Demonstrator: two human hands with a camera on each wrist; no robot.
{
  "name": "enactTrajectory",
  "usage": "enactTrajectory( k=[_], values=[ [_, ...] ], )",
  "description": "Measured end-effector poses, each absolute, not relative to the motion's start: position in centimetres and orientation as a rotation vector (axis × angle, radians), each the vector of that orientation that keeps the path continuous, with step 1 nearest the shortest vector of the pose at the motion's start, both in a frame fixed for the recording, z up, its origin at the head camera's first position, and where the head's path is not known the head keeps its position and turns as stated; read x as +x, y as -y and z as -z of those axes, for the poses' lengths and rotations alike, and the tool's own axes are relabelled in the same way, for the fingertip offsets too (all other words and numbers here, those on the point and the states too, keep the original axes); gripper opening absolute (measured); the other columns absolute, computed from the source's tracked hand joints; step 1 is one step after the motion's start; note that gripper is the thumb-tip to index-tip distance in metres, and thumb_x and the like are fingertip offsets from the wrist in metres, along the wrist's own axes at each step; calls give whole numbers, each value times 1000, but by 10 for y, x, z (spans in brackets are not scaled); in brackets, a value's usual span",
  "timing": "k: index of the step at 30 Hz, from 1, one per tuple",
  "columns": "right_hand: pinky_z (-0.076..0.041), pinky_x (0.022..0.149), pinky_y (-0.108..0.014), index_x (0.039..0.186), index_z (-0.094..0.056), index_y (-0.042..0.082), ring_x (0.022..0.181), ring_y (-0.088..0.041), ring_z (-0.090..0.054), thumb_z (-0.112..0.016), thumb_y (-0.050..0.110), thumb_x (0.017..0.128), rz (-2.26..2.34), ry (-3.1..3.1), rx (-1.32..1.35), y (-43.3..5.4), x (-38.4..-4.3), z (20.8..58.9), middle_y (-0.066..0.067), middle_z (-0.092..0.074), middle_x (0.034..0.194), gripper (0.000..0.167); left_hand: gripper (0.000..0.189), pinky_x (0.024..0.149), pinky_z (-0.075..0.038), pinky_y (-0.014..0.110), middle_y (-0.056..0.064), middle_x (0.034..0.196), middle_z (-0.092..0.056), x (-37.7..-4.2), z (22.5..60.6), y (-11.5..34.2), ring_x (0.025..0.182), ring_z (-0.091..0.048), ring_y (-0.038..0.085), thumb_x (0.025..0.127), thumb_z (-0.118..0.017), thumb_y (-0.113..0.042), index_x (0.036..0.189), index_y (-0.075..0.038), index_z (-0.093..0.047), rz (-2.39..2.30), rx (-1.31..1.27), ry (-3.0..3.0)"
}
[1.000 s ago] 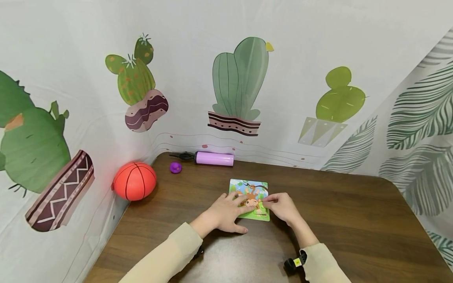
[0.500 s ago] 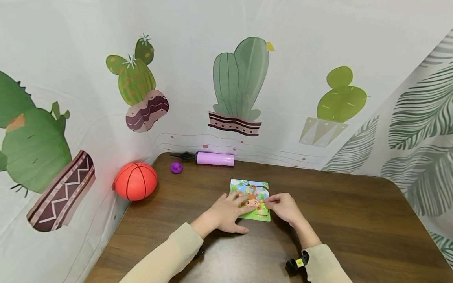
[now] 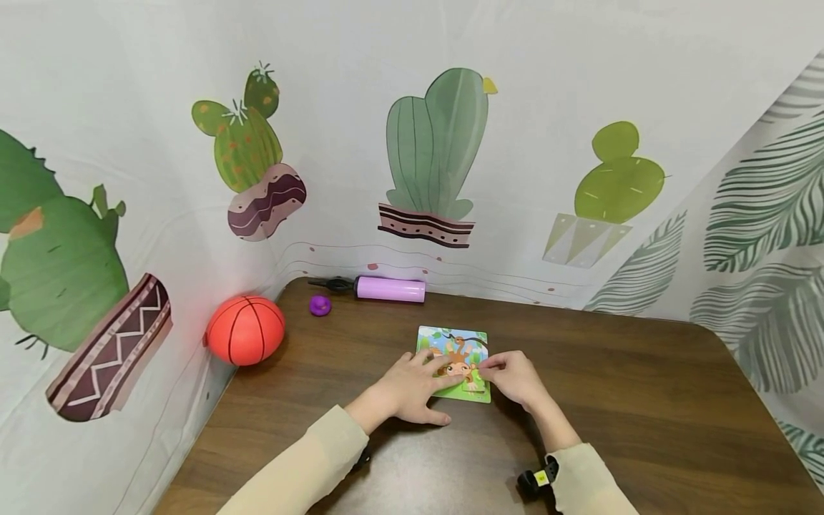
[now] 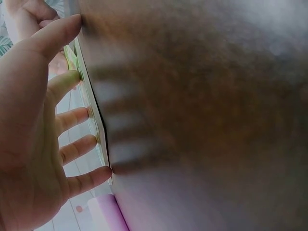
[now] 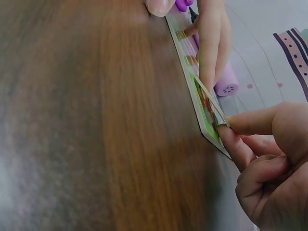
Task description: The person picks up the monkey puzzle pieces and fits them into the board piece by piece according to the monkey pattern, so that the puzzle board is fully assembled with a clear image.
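Note:
A square puzzle (image 3: 473,340) with a monkey picture lies on the brown table, blue at its top and green along the bottom. My left hand (image 3: 412,386) is spread across its left side, with straight fingertips on the board and the thumb out past the lower edge. At the right side, the thumb and forefinger of my right hand (image 3: 513,378) pinch a thin puzzle piece (image 5: 211,102). In the right wrist view this piece slants up from the board (image 5: 195,98), its far edge down on it and the pinched edge raised. My left fingers hide part of the monkey.
A pink hand pump (image 3: 390,289) with a black nozzle lies along the table's back edge. Near it sits a small purple ring-shaped thing (image 3: 320,305). A red ball (image 3: 246,330) with black lines stands at the left edge, against the cactus-print cloth (image 3: 335,143).
The puzzle piece in my right fingers tilts slightly differently over the board. Both hands stay in nearly the same place.

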State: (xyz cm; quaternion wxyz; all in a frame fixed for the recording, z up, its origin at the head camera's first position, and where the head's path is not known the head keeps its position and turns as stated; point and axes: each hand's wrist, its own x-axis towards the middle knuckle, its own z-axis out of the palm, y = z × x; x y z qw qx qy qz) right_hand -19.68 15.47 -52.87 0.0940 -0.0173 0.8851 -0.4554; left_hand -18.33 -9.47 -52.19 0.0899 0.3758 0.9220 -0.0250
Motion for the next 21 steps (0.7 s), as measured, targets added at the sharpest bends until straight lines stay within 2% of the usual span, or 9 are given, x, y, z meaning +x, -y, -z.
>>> enactTrajectory(
  k=[16, 21],
  values=[
    [-53, 76, -39, 98, -82, 9, 87, -18, -66, -77, 17, 94, 1300, -2660, -98, -155, -194, 526, -2, -75, 96, 11, 82, 115, -33, 60, -3, 170, -24, -184, 524, 94, 152, -27, 36, 92, -51, -79, 163, -46, -27, 79, 1120, -2746],
    [-54, 75, -37, 99, -82, 10, 84, -15, -66, -78, 18, 94, 1262, -2685, -118, -157, -194, 528, 0, -75, 93, 11, 82, 114, -34, 59, -3, 170, -24, -184, 525, 94, 151, -28, 36, 92, -52, -79, 163, -46, -28, 83, 1132, -2751]
  ],
)
